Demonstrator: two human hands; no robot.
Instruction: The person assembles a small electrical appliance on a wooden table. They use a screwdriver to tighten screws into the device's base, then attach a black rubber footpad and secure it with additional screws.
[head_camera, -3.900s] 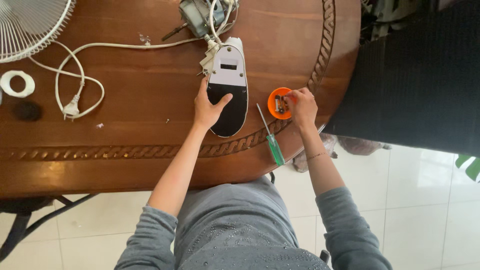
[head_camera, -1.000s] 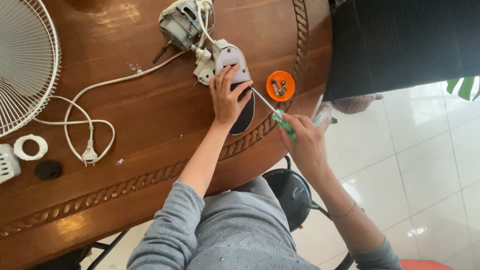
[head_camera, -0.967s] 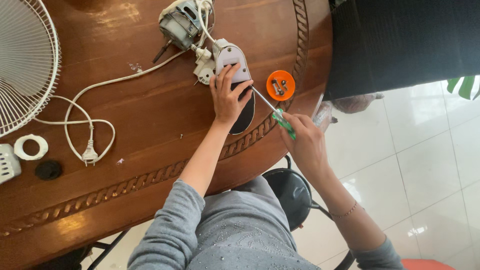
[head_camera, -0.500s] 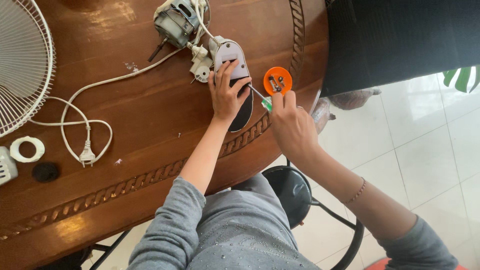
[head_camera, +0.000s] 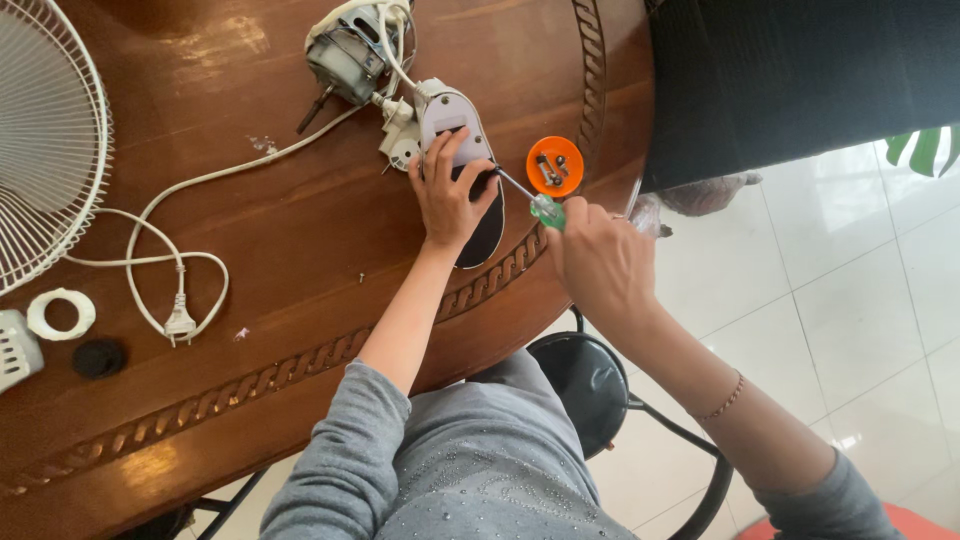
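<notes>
Carved wooden table (head_camera: 250, 250), white tiled floor (head_camera: 850, 330)

Over on our far left sits a white wire fan guard (head_camera: 45, 140), with a white ring (head_camera: 60, 313) and black cap (head_camera: 99, 357) below it, and a looped white power cord (head_camera: 170, 265) lies across the wooden tabletop (head_camera: 280, 250).

Screwdriver (head_camera: 535, 203) tip against fan housing (head_camera: 462, 150)

green-handled screwdriver (head_camera: 533, 200) tip-down on black-and-white housing (head_camera: 466, 160) (flat, tabletop)
</notes>
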